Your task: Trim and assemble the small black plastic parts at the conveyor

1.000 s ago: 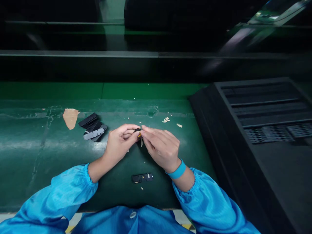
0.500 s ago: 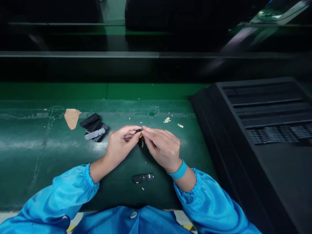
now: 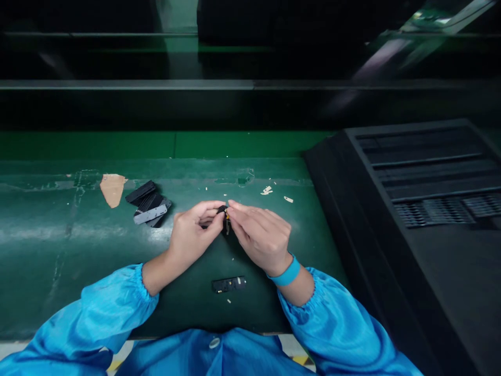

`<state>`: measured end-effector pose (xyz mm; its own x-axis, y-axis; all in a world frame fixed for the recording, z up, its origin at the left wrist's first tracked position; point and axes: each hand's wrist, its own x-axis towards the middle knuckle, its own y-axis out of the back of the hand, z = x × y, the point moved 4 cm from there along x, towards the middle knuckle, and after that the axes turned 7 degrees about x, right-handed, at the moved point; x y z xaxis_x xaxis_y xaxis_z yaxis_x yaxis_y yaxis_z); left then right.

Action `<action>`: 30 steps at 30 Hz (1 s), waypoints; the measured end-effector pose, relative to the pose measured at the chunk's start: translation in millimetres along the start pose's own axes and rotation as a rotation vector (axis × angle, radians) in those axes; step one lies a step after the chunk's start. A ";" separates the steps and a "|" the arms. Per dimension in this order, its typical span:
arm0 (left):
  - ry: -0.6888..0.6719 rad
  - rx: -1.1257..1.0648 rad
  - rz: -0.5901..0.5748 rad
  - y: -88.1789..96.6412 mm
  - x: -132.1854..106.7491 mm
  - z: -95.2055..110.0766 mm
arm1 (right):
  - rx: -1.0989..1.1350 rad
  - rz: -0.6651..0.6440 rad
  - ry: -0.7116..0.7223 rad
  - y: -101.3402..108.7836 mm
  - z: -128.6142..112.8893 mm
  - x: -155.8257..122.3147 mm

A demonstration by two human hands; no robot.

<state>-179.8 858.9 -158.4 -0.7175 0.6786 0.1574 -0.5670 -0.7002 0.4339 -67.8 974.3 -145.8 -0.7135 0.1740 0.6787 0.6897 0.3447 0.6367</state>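
head: green tabletop (image 3: pixel 97 256), dim room (image 3: pixel 235 107)

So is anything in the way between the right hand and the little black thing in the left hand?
Nothing visible. The fingers of the bare right hand sit beside the small black-and-yellow part pinched in the bare left hand; whether they touch it is hard to tell. The flat cream scraps lie farther away.
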 end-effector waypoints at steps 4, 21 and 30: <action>-0.101 0.083 0.050 0.8 -1.6 1.9 | -0.005 0.041 0.022 1.3 -2.0 2.5; -0.505 0.554 0.137 -1.4 -10.7 2.1 | -0.120 -0.037 0.008 5.8 -10.3 2.6; 0.236 -0.316 -0.104 -2.1 5.4 -14.2 | 0.330 -0.112 -0.522 -5.8 19.5 0.4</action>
<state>-188.2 860.8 -171.0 -0.7022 0.7053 -0.0972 -0.7114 -0.6893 0.1370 -74.5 990.4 -156.3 -0.8028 0.5192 0.2933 0.5925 0.6393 0.4901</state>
